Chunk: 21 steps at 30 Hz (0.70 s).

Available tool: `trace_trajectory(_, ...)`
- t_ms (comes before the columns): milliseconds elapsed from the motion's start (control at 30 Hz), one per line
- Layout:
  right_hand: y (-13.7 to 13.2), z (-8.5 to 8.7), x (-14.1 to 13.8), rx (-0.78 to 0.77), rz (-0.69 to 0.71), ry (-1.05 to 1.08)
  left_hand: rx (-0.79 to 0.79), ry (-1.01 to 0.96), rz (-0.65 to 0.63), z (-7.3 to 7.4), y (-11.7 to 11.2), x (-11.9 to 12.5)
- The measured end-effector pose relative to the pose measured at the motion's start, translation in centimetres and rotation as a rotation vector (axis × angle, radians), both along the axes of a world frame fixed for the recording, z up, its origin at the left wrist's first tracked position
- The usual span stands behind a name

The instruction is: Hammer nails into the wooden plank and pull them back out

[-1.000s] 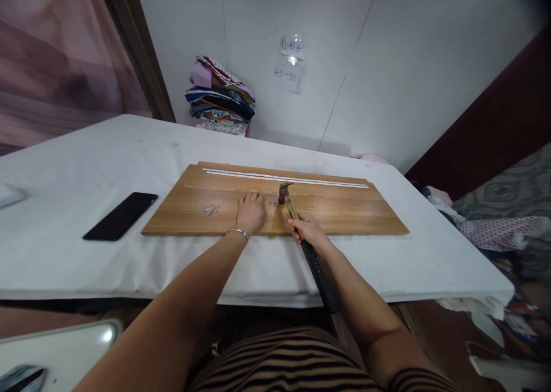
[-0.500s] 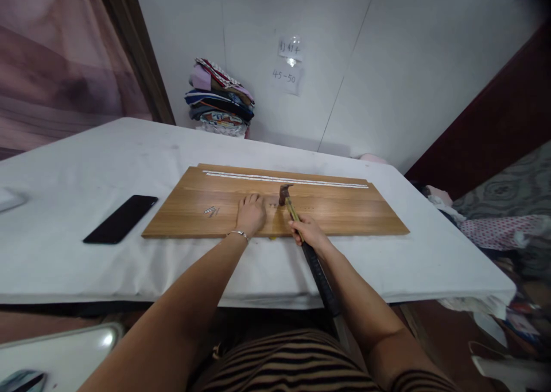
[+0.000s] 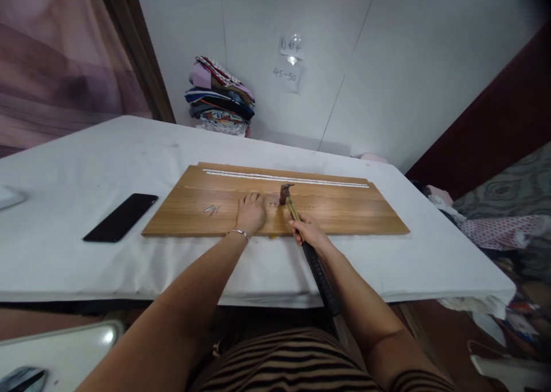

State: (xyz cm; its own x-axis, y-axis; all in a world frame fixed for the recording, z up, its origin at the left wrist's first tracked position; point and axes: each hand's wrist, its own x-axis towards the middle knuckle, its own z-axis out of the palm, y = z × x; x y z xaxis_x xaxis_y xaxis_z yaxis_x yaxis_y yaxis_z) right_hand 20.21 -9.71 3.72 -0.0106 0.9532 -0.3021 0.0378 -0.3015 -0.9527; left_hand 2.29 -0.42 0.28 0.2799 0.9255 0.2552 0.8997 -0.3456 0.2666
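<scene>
A long wooden board (image 3: 344,211) lies on the white-covered table (image 3: 86,168). My left hand (image 3: 251,213) rests flat on the board with fingers stretched out, a bracelet on the wrist. My right hand (image 3: 307,231) is closed round the handle of a hammer (image 3: 293,208), gripping it high up near the head. The hammer head sits on the board just right of my left fingers, by a short row of small nail marks. A few loose nails (image 3: 210,209) lie on the board to the left.
A black phone (image 3: 120,216) lies on the table left of the board. A white strip (image 3: 284,178) runs along the board's far edge. Folded clothes (image 3: 220,96) are stacked against the wall. Cluttered fabric lies on the floor at right.
</scene>
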Motion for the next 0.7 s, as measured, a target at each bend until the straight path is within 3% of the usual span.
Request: trace_trajectory(700,-0.06,0.4,-0.09,0.011,0.027,-0.028,-0.01,0.037,0.004,0.22,-0.06,0.01)
